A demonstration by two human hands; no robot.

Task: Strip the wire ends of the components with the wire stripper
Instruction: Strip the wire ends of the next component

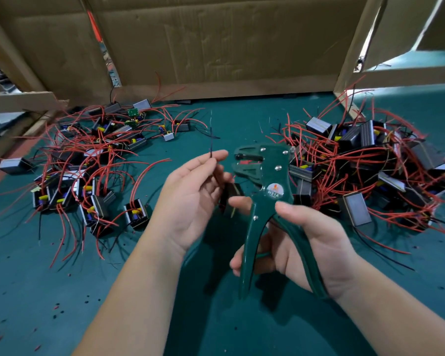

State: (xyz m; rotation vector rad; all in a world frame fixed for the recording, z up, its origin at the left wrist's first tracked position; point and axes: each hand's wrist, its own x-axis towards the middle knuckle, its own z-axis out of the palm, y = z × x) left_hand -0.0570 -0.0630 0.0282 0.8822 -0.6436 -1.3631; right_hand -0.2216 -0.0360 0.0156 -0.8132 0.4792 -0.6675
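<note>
My right hand (303, 242) grips the handles of a dark green wire stripper (265, 186), jaws pointing up and left, just right of my left hand. My left hand (193, 194) pinches a thin black wire (211, 134) between thumb and forefinger; the wire stands upright with a bare, shiny tip. A small black component (231, 194) hangs behind the fingers of that hand, partly hidden. The wire sits to the left of the stripper's jaws, apart from them.
A heap of black box components with red and black wires (88, 165) lies at left, a denser heap (370, 168) at right. Cardboard walls (216, 47) close the back. Small bits of cut insulation (59, 309) dot the green mat (36, 278).
</note>
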